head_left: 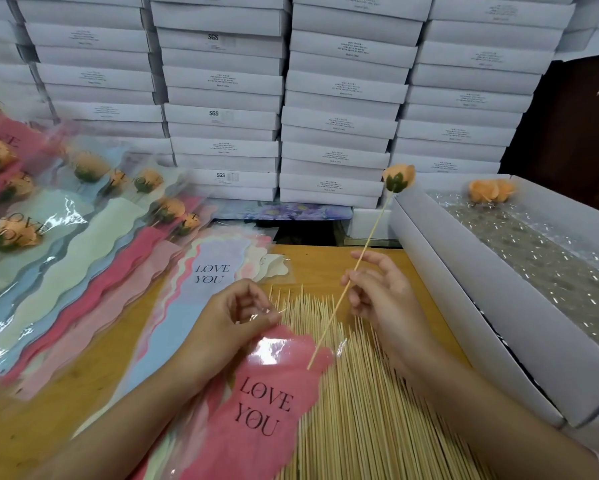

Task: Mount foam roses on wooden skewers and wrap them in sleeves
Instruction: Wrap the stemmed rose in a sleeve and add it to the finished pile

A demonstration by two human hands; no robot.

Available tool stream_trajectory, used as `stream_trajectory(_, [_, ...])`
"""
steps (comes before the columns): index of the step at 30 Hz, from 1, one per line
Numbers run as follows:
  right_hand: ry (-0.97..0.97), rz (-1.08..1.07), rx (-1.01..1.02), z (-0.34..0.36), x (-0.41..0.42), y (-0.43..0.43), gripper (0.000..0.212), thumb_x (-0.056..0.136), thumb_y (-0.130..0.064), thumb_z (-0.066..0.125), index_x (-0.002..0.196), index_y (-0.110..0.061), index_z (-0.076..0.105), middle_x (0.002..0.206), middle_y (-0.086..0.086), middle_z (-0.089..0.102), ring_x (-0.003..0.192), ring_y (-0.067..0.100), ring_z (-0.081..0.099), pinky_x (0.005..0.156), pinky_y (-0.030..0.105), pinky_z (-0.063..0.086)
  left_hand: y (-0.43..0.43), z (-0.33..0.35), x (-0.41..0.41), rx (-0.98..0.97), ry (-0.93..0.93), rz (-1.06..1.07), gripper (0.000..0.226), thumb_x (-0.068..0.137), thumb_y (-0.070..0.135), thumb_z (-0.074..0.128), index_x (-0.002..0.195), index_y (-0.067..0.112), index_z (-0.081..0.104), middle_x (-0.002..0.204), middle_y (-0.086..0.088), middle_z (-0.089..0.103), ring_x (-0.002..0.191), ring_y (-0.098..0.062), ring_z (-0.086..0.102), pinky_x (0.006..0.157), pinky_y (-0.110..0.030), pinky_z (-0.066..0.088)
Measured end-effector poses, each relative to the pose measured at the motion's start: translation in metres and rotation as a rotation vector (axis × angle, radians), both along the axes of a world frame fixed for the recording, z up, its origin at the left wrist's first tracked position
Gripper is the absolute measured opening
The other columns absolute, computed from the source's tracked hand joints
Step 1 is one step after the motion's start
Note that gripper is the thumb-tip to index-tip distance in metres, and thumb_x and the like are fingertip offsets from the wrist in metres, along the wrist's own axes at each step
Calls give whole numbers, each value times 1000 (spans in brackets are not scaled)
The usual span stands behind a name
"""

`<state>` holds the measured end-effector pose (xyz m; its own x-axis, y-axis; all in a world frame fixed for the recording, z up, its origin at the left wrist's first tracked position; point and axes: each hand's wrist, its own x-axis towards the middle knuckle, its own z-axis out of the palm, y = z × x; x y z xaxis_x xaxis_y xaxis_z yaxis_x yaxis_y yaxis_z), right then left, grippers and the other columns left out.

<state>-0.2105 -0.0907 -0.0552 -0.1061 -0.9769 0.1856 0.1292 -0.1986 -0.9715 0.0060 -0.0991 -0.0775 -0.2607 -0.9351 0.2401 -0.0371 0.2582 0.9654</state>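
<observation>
We face a wall of stacked flat white cardboard boxes [222,81] behind our tan wooden counter [326,268]; a dark brown panel [568,126] stands at right.

Small packing workshop or stockroom for gift flowers. White cardboard boxes [343,84], bearing small printed labels, are standing stacked in columns and filling the upper frame. Wrapped orange roses [10,233] in "LOVE YOU" sleeves [93,237] are lying overlapped at the left edge. Loose wooden skewers [360,393] are lying in bulk on the wooden tabletop [326,268], lower centre. An open grey box [464,289] lined with crinkled film [533,258] is sitting at right, holding spare rose heads [492,192]
</observation>
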Motion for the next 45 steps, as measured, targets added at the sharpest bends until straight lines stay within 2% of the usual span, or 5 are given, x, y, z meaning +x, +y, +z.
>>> stream_trajectory(7, [75, -70, -117, 25, -1, -15, 19, 98, -5, 50, 107, -21, 53, 72, -8, 68, 55, 4, 55, 50, 17, 44, -3, -4, 0, 16, 7, 9, 26, 85, -2, 68, 104, 8, 53, 67, -3, 43, 55, -13, 40, 50, -16, 37])
stream_trajectory(18, [127, -205, -201, 26, -2, -34, 22, 100, -5, 45, 98, -27, 48, 74, -10, 69, 61, 2, 58, 54, 18, 46, -4, -6, 0, -42, -63, -7, 9, 87, 3, 67, 83, 10, 64, 65, 6, 55, 64, -9, 51, 61, -17, 42])
stream_trajectory(30, [65, -120, -12, 12, 4, -36, 19, 100, -5, 46, 99, -22, 54, 71, -6, 67, 56, 2, 60, 50, 18, 48, -1, -3, -2, -86, -107, 35, 9, 89, 4, 65, 82, 9, 63, 65, 8, 57, 62, -8, 52, 59, -13, 42])
stream_trajectory(41, [142, 115, 108, 7, 17, -22, 11, 102, -14, 46, 97, -11, 55, 72, 0, 74, 59, 11, 68, 54, 22, 53, 3, 3, -1, -62, -95, 72, 6, 90, 7, 65, 85, 4, 62, 76, -26, 51, 71, -23, 45, 68, -35, 36])
stream_trajectory(45, [226, 185, 130, 6, 20, -19, 10, 100, -14, 51, 98, -9, 60, 81, 0, 76, 72, 11, 72, 60, 22, 55, 5, 4, -2, -43, -58, 83, 6, 89, 6, 64, 85, 3, 62, 73, -5, 54, 65, -13, 47, 58, -16, 40])
